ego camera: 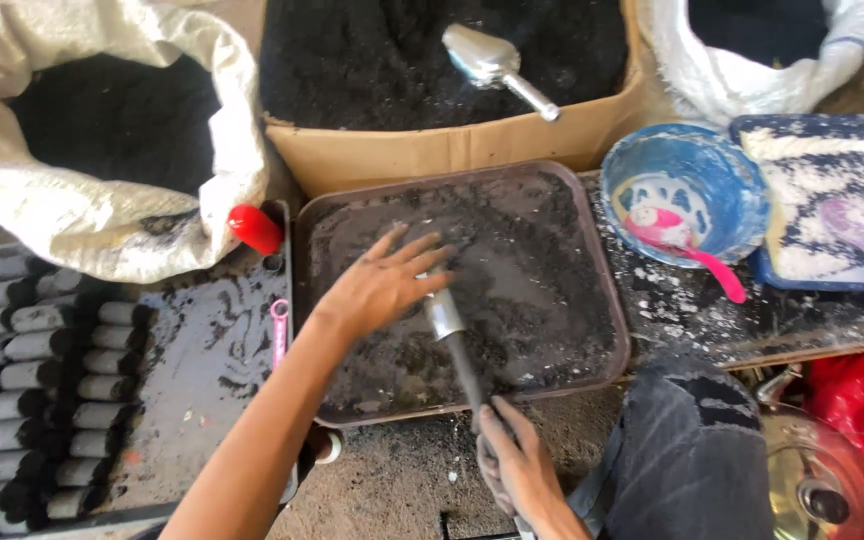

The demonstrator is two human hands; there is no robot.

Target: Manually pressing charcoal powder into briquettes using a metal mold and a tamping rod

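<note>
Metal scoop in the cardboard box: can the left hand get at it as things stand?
Probably yes. The left hand lies open and empty on the soil tray, and the metal scoop sits uncovered on the soil in the open-topped cardboard box just beyond, nothing between.

Slim metal tube [445, 315] with dark handle, lying tilted across brown tray [612, 300] of black powder, soot-coated

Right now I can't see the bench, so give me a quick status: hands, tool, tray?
Left hand open, flat over dark soil in brown tray. Right hand grips handle of metal tool, tip in tray. Nothing blocking.
</note>
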